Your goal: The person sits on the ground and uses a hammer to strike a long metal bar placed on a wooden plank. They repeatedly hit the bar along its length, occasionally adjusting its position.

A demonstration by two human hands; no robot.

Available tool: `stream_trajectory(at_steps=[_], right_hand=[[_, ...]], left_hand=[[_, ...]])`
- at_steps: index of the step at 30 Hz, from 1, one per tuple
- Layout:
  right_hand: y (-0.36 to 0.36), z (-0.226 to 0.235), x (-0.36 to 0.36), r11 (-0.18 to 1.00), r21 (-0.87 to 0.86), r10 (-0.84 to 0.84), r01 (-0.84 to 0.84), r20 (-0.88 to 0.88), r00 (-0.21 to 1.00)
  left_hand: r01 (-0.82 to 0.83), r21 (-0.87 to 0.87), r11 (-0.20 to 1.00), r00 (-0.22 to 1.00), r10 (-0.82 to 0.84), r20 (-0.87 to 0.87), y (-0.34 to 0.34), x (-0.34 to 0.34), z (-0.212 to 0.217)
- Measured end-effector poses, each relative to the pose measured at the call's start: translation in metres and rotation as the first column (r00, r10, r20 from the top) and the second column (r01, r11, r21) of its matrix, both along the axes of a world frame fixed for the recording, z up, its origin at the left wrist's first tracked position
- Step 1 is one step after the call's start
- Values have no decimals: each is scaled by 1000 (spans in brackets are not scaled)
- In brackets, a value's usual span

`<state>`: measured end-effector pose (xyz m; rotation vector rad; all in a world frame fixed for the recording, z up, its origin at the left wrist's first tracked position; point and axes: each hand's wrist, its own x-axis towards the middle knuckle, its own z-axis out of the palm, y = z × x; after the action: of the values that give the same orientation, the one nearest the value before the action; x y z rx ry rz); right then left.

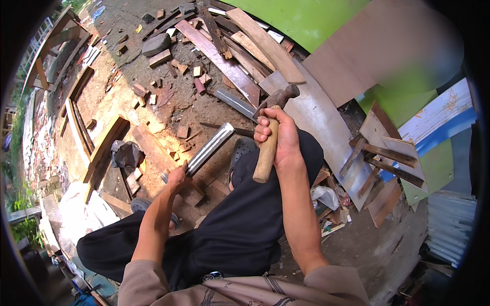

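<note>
My right hand [280, 136] is closed around the wooden handle of a claw hammer [265, 159], raised over my right knee. The hammer's rusty head points up and away from me. Lower and to the left, my left hand [176, 176] grips the near end of a grey metal bar [210, 149] with bright lengthwise stripes. This bar slants up to the right, its far end near a dark clog on my foot. Just below my left hand lies a wooden block [193, 195]. My left fingertips are partly hidden.
Beyond the hammer lies another grey metal strip [234, 103]. Planks [219, 61] are piled at the back, with wood offcuts and a grey stone [156, 45] scattered on the dirt. Long beams [104, 148] lie at left. A wooden stand [383, 153] and large boards are at right.
</note>
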<state>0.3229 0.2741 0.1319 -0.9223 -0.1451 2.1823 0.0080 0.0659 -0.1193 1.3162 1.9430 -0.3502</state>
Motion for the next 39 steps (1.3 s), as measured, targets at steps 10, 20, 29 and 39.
stream_trajectory(at_steps=[10,20,29,39], right_hand=[[-4,-1,6,995,30,90,-99,209,974],[0,-45,13,982,104,58,-155,618,784],[42,-159,-45,985,63,54,-160,771,634],[52,-195,-64,939,34,210,-341,730,650]], left_hand=[[122,80,989,949,-140,282,-5,-69,-18],[-81,-177,981,880,154,449,25,-52,23],[-175,325,929,983,184,3,12,4,0],[-103,371,923,995,91,51,112,30,-14]])
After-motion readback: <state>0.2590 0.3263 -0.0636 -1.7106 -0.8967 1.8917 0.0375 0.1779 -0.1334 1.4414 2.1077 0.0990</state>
